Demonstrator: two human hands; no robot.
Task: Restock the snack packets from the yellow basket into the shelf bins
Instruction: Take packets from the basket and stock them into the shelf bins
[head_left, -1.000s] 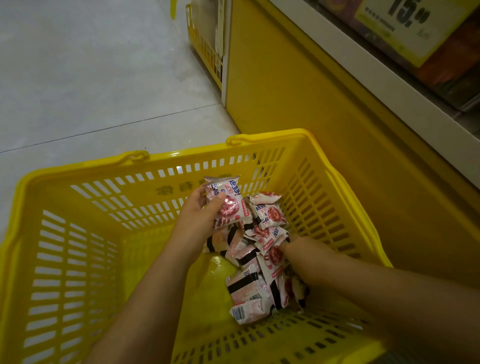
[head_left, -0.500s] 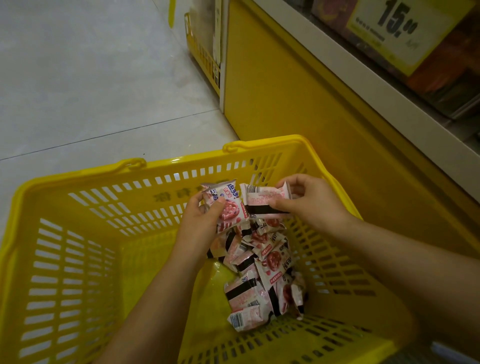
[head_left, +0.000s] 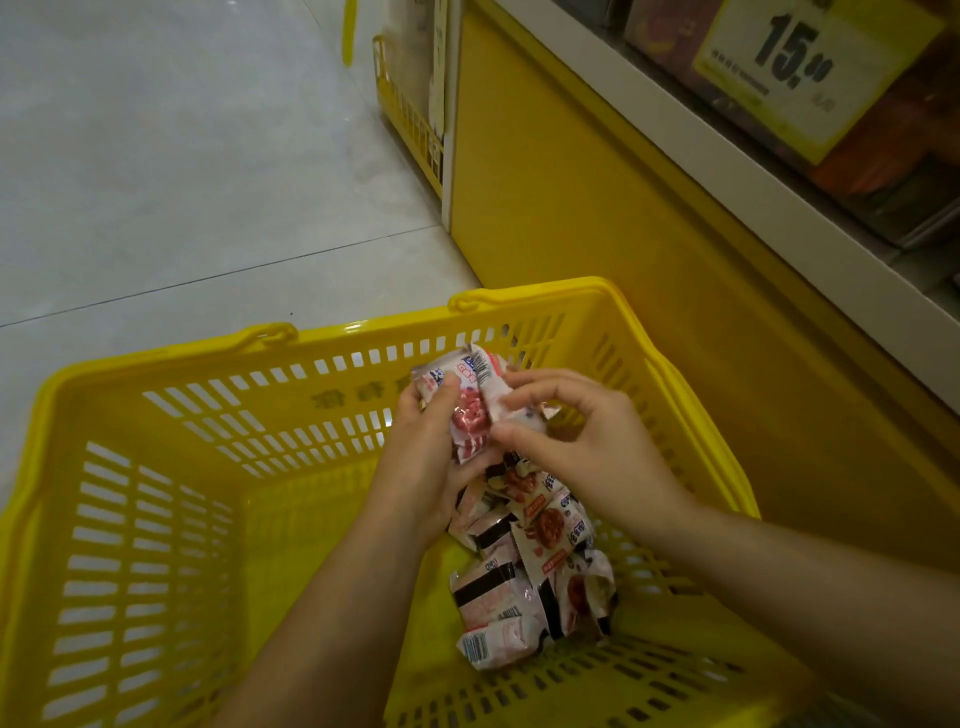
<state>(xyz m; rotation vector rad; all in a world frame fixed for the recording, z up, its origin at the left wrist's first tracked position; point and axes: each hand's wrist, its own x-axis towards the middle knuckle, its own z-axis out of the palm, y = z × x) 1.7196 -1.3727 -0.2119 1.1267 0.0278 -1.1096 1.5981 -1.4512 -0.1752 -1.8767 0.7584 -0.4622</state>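
A bunch of snack packets is gripped in the left hand and pinched by the right hand above the yellow basket; loose packets are heaped along its right wall.

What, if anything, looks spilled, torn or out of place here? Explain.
Nothing stands out. The snack packets lie heaped inside the yellow basket, none visibly torn or spilled; left hand and right hand hold a small bundle above them.
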